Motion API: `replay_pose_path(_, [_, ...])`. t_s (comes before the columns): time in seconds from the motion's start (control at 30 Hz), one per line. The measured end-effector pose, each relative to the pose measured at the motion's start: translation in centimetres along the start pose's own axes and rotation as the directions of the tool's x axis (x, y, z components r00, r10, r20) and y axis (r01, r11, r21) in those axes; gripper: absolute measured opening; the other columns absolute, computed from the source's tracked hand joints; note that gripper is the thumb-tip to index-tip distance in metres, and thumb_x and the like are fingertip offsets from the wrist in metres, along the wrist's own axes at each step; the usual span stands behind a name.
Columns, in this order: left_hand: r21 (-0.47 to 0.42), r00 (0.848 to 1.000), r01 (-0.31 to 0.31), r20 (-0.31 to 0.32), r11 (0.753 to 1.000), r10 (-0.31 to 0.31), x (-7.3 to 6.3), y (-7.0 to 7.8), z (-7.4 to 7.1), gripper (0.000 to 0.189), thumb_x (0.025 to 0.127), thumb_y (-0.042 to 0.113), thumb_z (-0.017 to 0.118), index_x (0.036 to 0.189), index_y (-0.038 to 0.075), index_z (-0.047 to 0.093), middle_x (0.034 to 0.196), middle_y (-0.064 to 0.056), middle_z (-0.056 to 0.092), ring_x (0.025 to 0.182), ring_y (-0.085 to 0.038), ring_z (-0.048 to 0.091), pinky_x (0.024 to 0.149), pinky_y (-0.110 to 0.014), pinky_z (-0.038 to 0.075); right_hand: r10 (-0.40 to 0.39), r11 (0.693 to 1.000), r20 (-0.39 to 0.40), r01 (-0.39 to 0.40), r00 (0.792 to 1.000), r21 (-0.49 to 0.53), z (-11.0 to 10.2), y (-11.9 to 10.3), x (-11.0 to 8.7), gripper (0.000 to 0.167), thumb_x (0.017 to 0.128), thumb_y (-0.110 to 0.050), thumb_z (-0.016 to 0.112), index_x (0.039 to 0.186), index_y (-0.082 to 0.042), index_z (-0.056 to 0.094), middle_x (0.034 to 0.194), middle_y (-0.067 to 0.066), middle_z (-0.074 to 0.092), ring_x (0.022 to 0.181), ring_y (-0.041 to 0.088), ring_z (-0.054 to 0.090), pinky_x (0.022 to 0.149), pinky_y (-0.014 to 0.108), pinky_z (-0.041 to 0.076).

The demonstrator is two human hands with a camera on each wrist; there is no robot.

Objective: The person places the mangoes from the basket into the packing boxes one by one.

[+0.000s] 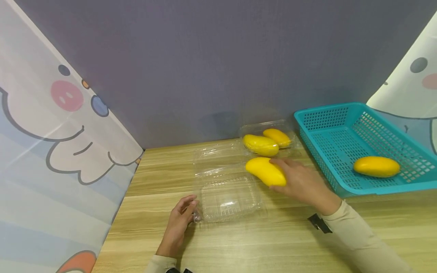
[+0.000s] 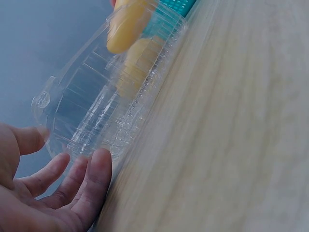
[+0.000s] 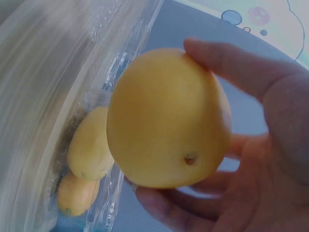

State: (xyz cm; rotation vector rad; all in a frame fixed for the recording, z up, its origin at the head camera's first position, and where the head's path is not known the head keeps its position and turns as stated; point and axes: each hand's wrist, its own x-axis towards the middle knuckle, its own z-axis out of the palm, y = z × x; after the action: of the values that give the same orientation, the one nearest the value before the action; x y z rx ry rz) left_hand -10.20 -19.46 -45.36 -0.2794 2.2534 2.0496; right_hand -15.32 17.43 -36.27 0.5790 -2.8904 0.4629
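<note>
My right hand point(image 1: 300, 180) grips a yellow mango point(image 1: 266, 171) and holds it above the right side of an open, clear plastic clamshell box point(image 1: 230, 199). In the right wrist view the mango point(image 3: 166, 121) shows its stem end, with the thumb on one side and fingers point(image 3: 169, 208) on the other. At the box's left edge is my left hand point(image 1: 181, 216), its fingers point(image 2: 99, 169) loosely bent and touching or nearly touching the plastic. The box's lid point(image 1: 218, 157) lies folded back toward the wall.
Behind the held mango, a second clear box point(image 1: 263, 125) contains two mangoes point(image 1: 261, 145). To the right stands a turquoise plastic basket point(image 1: 319, 167) with one mango point(image 1: 376, 167) inside. A grey wall point(image 1: 205, 68) closes off the back of the wooden table point(image 1: 153, 182).
</note>
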Motion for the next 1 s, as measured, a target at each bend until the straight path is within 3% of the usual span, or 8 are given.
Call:
replay_pose_path(0.3, [0.0,1.0,0.0,-0.002,1.0,0.0,-0.03,-0.1,0.04,0.046,0.101,0.028,0.059,0.138,0.002,0.05,0.136,-0.019,0.053,0.102,-0.015,0.054,0.076,-0.026,0.054,-0.111,0.993,0.004,0.111,0.994,0.047,0.51,-0.13,-0.21,0.085,0.074,-0.021,0.083,0.147,-0.004,0.044,0.142,0.029,0.049,0.122,0.05,0.054,0.098,0.063,0.046])
replay_pose_path(0.53, [0.017,1.0,0.0,-0.005,1.0,0.0,0.01,-0.02,0.07,0.046,0.101,0.029,0.059,0.138,0.003,0.05,0.136,-0.018,0.054,0.106,-0.017,0.054,0.078,-0.026,0.054,-0.103,0.993,-0.006,0.103,0.995,0.063,0.59,-0.3,-0.31,0.084,0.075,-0.019,0.084,0.148,-0.008,0.043,0.14,0.027,0.048,0.119,0.047,0.055,0.096,0.062,0.047])
replay_pose_path(0.77, [0.004,1.0,0.007,-0.013,1.0,-0.007,0.05,0.03,0.05,0.044,0.1,0.027,0.06,0.137,0.004,0.051,0.135,-0.017,0.054,0.103,-0.016,0.055,0.077,-0.026,0.054,-0.116,0.989,-0.084,0.123,0.99,0.087,0.91,-0.45,0.04,0.077,0.071,-0.022,0.086,0.135,-0.005,0.047,0.128,0.025,0.059,0.106,0.042,0.062,0.09,0.058,0.052])
replay_pose_path(1.0, [-0.003,1.0,0.011,-0.012,1.0,-0.011,0.01,0.08,0.1,0.045,0.1,0.027,0.06,0.138,0.003,0.051,0.135,-0.017,0.054,0.101,-0.015,0.055,0.076,-0.026,0.054,-0.113,0.988,-0.095,0.122,0.989,0.096,1.0,-0.81,0.06,0.071,0.072,-0.027,0.086,0.13,-0.009,0.049,0.122,0.021,0.063,0.098,0.036,0.065,0.084,0.054,0.053])
